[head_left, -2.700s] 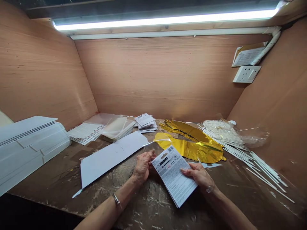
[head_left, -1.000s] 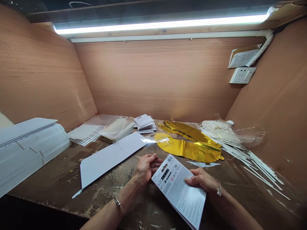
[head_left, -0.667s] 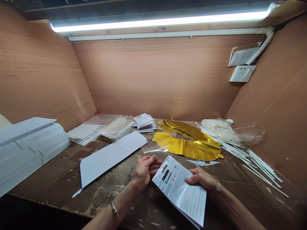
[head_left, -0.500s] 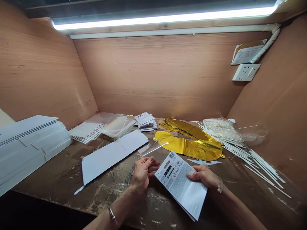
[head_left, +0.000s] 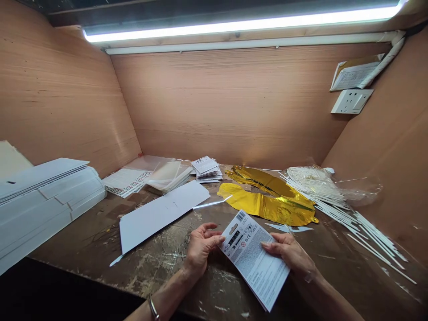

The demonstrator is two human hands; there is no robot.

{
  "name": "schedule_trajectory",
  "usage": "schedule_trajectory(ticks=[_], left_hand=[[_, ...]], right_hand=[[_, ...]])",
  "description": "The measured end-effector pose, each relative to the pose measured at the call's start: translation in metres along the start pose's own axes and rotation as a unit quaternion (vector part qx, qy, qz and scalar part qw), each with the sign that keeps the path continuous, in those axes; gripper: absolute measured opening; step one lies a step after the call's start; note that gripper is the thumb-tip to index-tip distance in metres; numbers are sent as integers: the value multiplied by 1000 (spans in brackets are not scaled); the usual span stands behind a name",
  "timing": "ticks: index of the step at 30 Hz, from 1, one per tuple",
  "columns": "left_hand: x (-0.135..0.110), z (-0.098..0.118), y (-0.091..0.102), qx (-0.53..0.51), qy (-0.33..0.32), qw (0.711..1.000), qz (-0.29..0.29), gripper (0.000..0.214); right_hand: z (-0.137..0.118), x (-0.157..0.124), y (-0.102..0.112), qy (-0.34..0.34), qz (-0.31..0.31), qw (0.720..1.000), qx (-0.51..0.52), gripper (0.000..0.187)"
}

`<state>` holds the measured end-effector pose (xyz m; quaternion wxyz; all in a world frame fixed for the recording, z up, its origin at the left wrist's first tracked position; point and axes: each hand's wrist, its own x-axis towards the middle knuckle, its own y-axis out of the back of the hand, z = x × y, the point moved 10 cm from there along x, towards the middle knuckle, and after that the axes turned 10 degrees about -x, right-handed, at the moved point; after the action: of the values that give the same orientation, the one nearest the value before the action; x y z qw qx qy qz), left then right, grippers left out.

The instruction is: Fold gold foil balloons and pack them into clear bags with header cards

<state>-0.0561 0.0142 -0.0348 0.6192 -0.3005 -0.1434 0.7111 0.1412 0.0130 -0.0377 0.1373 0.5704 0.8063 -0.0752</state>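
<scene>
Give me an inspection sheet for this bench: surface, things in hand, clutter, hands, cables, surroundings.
Surface: brown bench top, scratched and stained.
Things in hand: printed cards, a thin stack, barcode end away from the person.
Clutter: gold foil balloons, white sticks, white card sheet, white boards, clear sleeves, small card pile.
Hands: right hand grips the printed cards; left hand, fingers curled, touches their left edge.
Cables: none loose; white conduit above a wall socket, no plug seen.
Surroundings: plywood walls, strip light.
</scene>
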Motion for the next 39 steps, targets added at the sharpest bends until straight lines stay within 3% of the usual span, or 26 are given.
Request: schedule_trajectory(ticks=[3, 6, 12, 20, 22, 27, 29, 31, 34, 39], left_hand=[[3, -8, -1, 34, 27, 999, -31, 36], [6, -16, 4, 81, 46, 995, -20, 30], [7, -11, 5, 88, -1, 996, 24, 30], [-15, -33, -28, -34, 33, 997, -58, 35], [-12, -23, -43, -40, 28, 995, -91, 34], [14, 50, -80, -11, -113, 980, -162, 21], [22, 67, -94, 42, -137, 970, -198, 16], [27, 71, -99, 95, -132, 962, -218, 15], [25, 67, -97, 145, -133, 949, -245, 16], [26, 58, -83, 187, -143, 937, -259, 23]], right_hand=[[-3, -3, -4, 4, -11, 1000, 4, 25], [-7, -7, -10, 12, -15, 1000, 17, 25], [-12, -12, -15, 21, -10, 999, 35, 27], [-11, -13, -12, 42, 27, 998, 38, 31], [-15, -12, -13, 66, 39, 996, 40, 32], [-50, 1, -3, 157, 78, 985, 8, 29], [-72, 6, 8, 190, 110, 975, -21, 36], [-94, 5, 23, 223, 166, 960, -36, 43], [-112, 7, 25, 251, 183, 949, -50, 29], [-101, 20, 13, 269, 159, 949, -48, 20]])
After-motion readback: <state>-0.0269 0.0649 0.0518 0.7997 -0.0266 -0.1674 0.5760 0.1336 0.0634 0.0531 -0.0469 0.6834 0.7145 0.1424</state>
